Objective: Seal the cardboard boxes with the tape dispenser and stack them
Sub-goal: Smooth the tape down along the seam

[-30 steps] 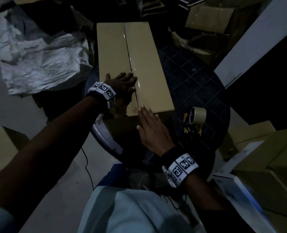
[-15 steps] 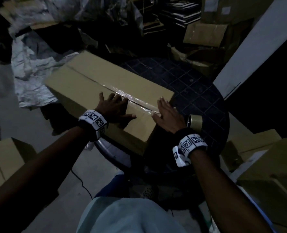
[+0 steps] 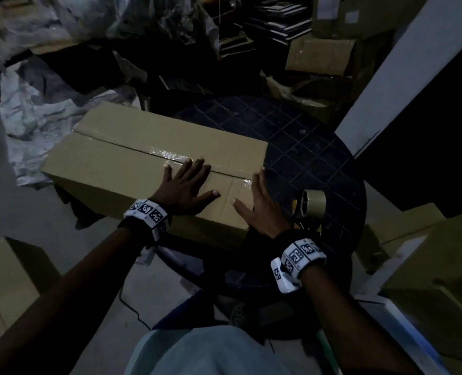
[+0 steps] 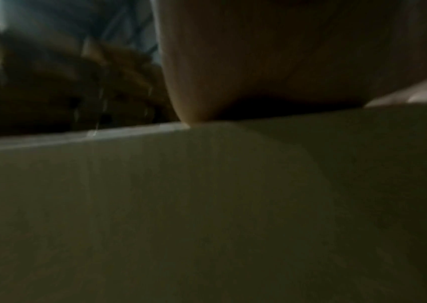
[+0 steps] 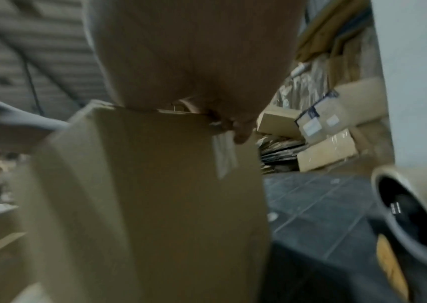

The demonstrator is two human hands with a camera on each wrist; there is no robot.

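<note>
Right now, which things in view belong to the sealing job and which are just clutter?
In the job:
- taped cardboard box, partly on the round table
- left hand flat on its top
- right hand at its right end
- tape dispenser on the table

Lying about:
- crumpled sheeting
- loose cartons behind
- box lower left

We are seeing the long box [image 3: 154, 158] taking up the left half of the round table [image 3: 305, 147], its left end overhanging the rim. The grid top beyond it is lying bare. On the right, the tape dispenser [image 3: 312, 204] is standing just beside the box's end, narrowing that gap.
</note>
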